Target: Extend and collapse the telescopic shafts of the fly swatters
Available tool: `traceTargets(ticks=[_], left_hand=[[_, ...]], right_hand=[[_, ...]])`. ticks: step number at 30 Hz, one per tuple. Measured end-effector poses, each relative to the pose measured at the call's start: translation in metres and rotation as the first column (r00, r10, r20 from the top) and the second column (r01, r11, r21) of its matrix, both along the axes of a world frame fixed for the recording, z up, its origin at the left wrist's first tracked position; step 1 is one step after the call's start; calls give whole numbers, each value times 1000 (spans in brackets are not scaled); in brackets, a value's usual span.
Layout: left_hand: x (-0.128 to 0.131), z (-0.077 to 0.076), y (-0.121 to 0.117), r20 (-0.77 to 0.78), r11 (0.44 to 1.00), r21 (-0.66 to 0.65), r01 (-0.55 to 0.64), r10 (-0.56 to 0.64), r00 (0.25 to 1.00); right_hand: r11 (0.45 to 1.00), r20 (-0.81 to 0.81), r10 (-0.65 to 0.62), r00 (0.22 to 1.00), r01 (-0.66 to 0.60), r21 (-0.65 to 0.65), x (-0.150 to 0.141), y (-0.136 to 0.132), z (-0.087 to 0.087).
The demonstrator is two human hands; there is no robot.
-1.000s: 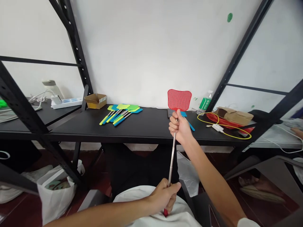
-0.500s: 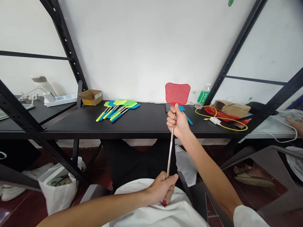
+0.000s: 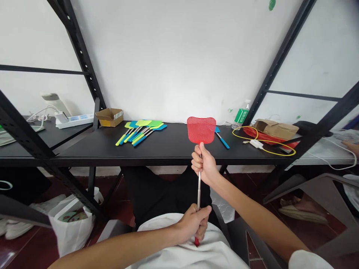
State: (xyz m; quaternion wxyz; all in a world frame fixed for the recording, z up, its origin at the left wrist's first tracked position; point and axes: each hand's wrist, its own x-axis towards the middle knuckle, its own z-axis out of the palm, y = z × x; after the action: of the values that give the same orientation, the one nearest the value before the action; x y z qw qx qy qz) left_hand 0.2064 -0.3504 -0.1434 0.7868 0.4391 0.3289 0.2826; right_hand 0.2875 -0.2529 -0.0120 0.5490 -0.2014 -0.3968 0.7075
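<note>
Two shut grips, left hand (image 3: 193, 224), right hand (image 3: 203, 165), clasp red flyswatter (image 3: 201, 130); bottle label (image 3: 241, 116) illegible.

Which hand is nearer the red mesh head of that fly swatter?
Right: the right hand grips the shaft just below the head; the left hand holds the far red end.

Nothing legible, green label (image 3: 240, 116) on plastic bottle (image 3: 245, 108) too small to read

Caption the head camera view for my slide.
Left hand and right hand grip a red fly swatter before a black shelf of more swatters.
</note>
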Motion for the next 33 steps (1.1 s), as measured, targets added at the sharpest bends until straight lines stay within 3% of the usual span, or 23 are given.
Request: traceTargets(ticks=[6,16,27,33], left_hand=[[0,1,-3,-51,996,79,44,-40,998],[-1,6,-7,-139,994,89,57,-45,989],[-2,6,-8,-140,991,107,77,-62,988],[-2,-2,-7,-97,992,93,80,-71,993]], right_hand=[[999,-26,-51,998,51,8,14,-16,3],[999,-39,-40,998,41,23,15,-27,1],[999,-51,-34,998,36,30,15,-29,-2],[999,-62,-11,998,13,31,12,-32,-8]])
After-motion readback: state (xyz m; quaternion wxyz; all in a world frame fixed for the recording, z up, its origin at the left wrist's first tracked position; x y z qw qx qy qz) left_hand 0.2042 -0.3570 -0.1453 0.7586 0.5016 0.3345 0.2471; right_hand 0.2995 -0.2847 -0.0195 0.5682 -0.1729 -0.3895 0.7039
